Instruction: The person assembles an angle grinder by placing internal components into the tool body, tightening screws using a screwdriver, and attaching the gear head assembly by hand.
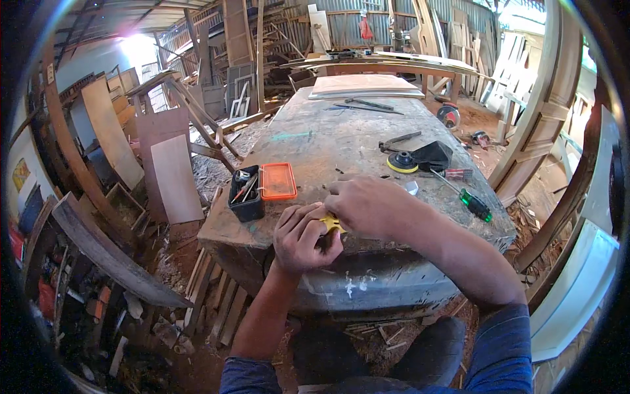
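My left hand (303, 238) and my right hand (367, 205) meet at the near edge of a worn workbench (328, 141). Both are closed around a small yellow object (333, 224), mostly hidden between the fingers. Just left of my hands stands an open black box (246, 197) holding small tools, its orange lid (278, 180) folded back flat. A small clear piece (411, 188) lies right beside my right hand.
A green-handled screwdriver (474, 205), a red-handled screwdriver (456, 174), a black and yellow round pad (402, 162) and pliers (399, 140) lie right of my hands. Boards (364, 85) rest at the bench's far end. Planks and wood scraps (174, 171) crowd the floor at left.
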Demonstrator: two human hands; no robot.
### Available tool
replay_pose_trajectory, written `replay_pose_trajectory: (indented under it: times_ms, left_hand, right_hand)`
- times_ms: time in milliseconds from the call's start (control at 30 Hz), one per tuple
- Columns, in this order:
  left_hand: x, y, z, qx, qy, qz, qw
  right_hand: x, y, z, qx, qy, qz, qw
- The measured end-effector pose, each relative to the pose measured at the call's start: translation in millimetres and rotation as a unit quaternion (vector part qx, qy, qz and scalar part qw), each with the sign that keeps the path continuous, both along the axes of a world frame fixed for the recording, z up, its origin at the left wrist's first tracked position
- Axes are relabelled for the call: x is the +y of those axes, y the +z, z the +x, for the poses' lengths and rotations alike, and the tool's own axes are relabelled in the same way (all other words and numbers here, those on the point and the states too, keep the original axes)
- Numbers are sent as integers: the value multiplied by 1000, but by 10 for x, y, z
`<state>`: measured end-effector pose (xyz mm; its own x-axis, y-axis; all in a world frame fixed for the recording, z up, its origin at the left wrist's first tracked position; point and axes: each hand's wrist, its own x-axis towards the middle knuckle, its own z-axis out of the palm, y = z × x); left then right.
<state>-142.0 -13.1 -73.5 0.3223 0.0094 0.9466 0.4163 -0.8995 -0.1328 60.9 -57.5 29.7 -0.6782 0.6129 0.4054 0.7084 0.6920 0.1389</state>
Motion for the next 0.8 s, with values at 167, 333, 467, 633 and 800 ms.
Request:
replay_pose_trajectory:
  times_ms: [167,333,467,633,800]
  left_hand:
    - [-20,6,-18,3,2,-12,1000]
    - [8,-11,-25,6,-7,-18,1000]
    - [8,-4,-14,-3,2,-11,1000]
    - [19,0,-7,5,-10,-6,1000]
    - [-1,3,-3,5,-2,-5,1000]
  right_hand:
    - [-87,58,-178,-84,-37,-27,995]
    - [-91,14,-176,-25,-38,-29,999]
    - [-163,107,-17,38,-38,-130,990]
    - [-96,16,105,89,-35,-172,980]
    - [-70,-31,86,85,-16,-94,992]
